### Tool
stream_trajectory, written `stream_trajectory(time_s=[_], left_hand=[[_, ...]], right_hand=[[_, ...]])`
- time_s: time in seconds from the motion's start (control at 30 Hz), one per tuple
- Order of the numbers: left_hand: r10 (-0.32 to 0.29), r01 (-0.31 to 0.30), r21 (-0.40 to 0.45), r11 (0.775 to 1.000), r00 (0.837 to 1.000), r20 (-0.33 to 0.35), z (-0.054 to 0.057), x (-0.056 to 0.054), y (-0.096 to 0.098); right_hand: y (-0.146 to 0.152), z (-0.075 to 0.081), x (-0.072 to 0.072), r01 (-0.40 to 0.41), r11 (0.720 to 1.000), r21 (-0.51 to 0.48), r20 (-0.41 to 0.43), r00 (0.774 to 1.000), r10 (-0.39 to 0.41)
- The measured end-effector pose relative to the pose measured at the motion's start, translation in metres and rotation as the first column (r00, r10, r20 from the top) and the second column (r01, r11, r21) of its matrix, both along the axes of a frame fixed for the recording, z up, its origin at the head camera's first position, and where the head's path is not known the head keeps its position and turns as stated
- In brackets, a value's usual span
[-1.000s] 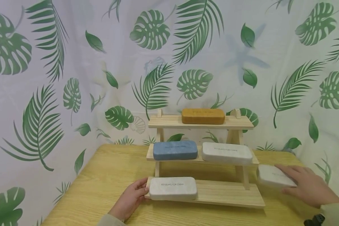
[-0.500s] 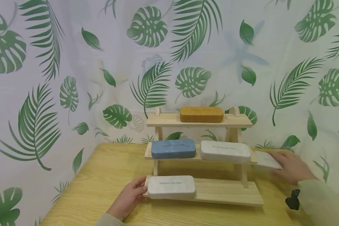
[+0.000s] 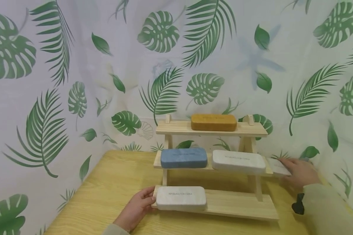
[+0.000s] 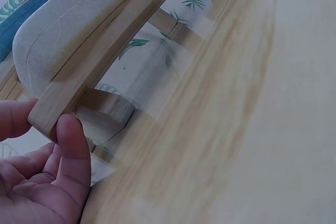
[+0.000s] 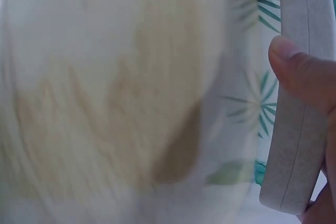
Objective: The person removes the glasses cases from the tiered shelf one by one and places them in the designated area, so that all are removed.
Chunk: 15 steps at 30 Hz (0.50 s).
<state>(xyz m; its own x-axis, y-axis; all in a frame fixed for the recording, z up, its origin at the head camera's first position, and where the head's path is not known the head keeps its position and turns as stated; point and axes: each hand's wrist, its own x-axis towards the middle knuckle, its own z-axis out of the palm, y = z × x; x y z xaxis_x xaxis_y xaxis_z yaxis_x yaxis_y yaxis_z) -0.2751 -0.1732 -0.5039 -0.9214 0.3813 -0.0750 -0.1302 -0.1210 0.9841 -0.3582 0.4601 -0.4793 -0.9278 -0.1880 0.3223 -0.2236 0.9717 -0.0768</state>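
My left hand [image 3: 137, 208] pinches the left end of the bottom board of a wooden three-tier stand [image 3: 238, 203]; in the left wrist view the thumb [image 4: 73, 142] lies against the board's edge. At the stand's right, level with the middle tier, my right hand [image 3: 303, 173] grips a white glasses case [image 3: 278, 166], its left end partly hidden behind the stand. The right wrist view shows the thumb on this case's seamed side [image 5: 296, 150]. On the bottom board's left half sits a lettered white glasses case [image 3: 180, 198].
A blue glasses case [image 3: 183, 158] and another white glasses case [image 3: 238, 161] stand side by side on the middle tier. The top tier bears an orange glasses case [image 3: 213, 122]. Beneath the stand is a yellow wood-grain table [image 3: 114, 173]; leaf-patterned cloth [image 3: 164, 98] hangs behind.
My right hand has carried the white glasses case backward and slightly left, from beside the lower tiers to beside and partly behind the middle tier. The left hand keeps its grip on the board.
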Motion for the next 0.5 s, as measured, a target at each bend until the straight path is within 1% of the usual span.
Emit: stream_trajectory(time_s=[0.07,0.17,0.27,0.33,0.5], left_hand=[[-0.001,0.001,-0.008,1.000,1.000,-0.002,0.000,0.001,0.000],[0.000,0.000,-0.011,1.000,1.000,-0.007,0.000,0.000,0.000],[0.001,-0.001,-0.002,1.000,1.000,-0.012,0.000,-0.001,0.001],[0.003,-0.003,0.000,1.000,1.000,-0.013,0.000,-0.001,0.000],[0.001,-0.001,-0.008,1.000,1.000,-0.004,-0.001,0.000,-0.001]], right_hand=[[-0.005,-0.005,0.001,0.014,1.000,-0.021,0.023,1.000,-0.013],[-0.013,-0.007,0.005,0.048,0.997,-0.054,0.107,0.993,-0.042],[-0.020,-0.007,0.009,0.089,0.993,-0.083,0.182,0.981,-0.073],[-0.022,-0.008,0.011,0.104,0.990,-0.092,0.204,0.975,-0.084],[-0.025,-0.005,0.014,0.124,0.988,-0.090,0.221,0.970,-0.102]])
